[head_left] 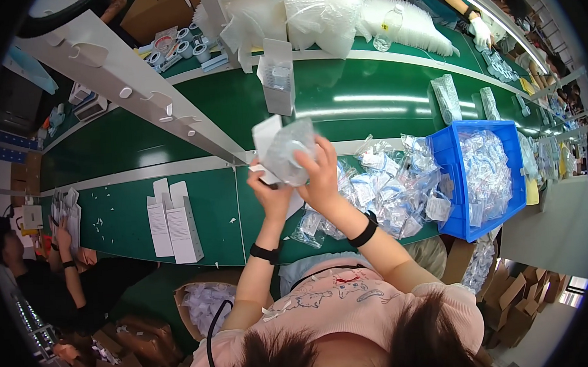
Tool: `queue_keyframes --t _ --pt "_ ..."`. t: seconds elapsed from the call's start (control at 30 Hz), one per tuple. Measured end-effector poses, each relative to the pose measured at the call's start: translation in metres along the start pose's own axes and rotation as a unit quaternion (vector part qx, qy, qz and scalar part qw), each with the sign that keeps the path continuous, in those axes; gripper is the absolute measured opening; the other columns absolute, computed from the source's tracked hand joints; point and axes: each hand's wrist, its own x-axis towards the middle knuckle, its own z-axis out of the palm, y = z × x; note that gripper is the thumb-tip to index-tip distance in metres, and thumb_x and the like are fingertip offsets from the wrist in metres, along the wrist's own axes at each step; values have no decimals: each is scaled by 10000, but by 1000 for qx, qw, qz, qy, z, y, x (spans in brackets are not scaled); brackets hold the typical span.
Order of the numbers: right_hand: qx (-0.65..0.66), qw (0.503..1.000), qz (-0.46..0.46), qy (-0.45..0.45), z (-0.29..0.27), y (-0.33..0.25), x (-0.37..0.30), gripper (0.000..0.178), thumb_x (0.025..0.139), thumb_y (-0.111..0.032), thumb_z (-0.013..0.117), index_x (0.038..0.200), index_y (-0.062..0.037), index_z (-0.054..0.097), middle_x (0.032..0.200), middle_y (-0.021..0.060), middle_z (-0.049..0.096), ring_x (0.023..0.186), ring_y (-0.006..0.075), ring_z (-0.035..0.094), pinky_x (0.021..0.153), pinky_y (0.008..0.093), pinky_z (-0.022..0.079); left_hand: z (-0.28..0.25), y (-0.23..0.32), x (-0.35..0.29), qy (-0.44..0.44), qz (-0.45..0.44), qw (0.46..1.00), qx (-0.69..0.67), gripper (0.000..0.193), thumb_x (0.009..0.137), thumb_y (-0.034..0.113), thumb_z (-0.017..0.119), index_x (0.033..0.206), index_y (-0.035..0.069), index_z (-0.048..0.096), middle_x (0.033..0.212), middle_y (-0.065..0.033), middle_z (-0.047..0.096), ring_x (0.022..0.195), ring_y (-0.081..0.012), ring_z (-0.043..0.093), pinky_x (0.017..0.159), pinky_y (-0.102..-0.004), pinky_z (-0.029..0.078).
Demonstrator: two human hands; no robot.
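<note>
Above the front edge of the green bench, my left hand (272,192) is closed round a white carton (266,133) with a raised flap. My right hand (320,172) grips a bubble-wrapped item (288,152), held right against the carton. The bubble wrap covers part of the carton, so I cannot tell whether the item is partly inside it. What the wrap contains is blurred. Beyond my hands an open white carton (279,84) stands upright with a wrapped item showing in it. Several clear plastic bags of small parts (384,189) are heaped beside my right forearm.
A blue bin (448,182) full of bagged parts stands at the right. Two white cartons (176,223) lie on the bench at left. A metal post (136,85) slants across the upper left. Bubble-wrap bags (325,16) are piled at the back. Other people work on both sides.
</note>
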Motion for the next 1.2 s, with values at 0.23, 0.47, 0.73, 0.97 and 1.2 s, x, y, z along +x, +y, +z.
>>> queue_keyframes --t 0.23,0.47,0.73,0.97,1.2 --pt "52 972 79 -217 -14 -7 35 328 660 -114 640 972 -66 548 1018 141 479 987 320 442 837 400 369 1 -8 -6 -10 26 999 -37 748 522 99 806 1004 93 234 1219 -212 290 1081 -335 404 893 -443 353" --pt "177 963 197 -51 9 51 -34 255 647 -130 634 879 -48 567 994 117 500 950 310 455 786 386 403 -24 -11 -9 -63 135 989 -7 757 536 157 802 1054 97 255 1210 -223 288 1072 -358 400 886 -439 357" --pt "-126 922 195 -309 38 138 -87 249 630 -12 613 872 -33 558 965 106 518 992 285 464 758 403 432 -51 44 5 -169 56 976 124 341 598 116 728 852 34 515 1084 -162 407 937 -310 477 778 -347 401" --pt "197 925 309 -99 -32 82 -19 272 602 56 622 855 -7 544 951 128 547 781 261 569 649 285 478 -51 43 5 -133 12 977 165 164 616 41 674 676 -13 531 961 -152 481 798 -317 518 673 -333 416" --pt "187 940 -94 -270 -53 14 23 223 644 13 613 860 -20 569 989 100 539 840 226 557 700 293 466 -40 43 21 -152 -45 977 142 156 634 36 657 683 -26 523 951 -178 498 824 -336 532 672 -348 421"
